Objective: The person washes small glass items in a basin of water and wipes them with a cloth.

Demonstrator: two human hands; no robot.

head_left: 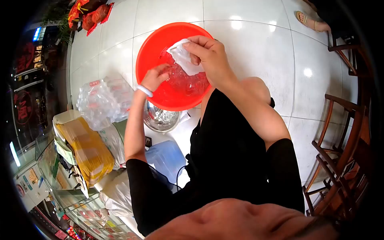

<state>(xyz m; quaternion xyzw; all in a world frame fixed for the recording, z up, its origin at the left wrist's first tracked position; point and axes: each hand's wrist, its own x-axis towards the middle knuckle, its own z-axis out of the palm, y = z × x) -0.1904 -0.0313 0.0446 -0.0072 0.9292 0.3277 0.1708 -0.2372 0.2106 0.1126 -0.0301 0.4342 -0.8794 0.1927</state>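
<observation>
My right hand [210, 56] pinches a wet white cloth [185, 59] by its upper edge, and the cloth hangs down over a red plastic basin [150, 52]. My left hand [155, 78], with a pale bangle [145, 91] at the wrist, is over the basin's left side. Its fingers are loosely curved and apart, with nothing visible in them. Clear, glinting water [186, 82] with see-through shapes lies in the basin; I cannot make out what they are. A metal colander [162, 120] stands partly hidden under the basin's near rim.
Clear plastic-wrapped bottles [100, 102] stand left of the basin. Nearer are a yellow-taped box [86, 146] and a blue translucent plastic box [166, 158]. Wooden chairs [336, 152] line the right. Another person's sandaled foot [308, 21] shows at top right. Red-wrapped goods [90, 18] lie at top left.
</observation>
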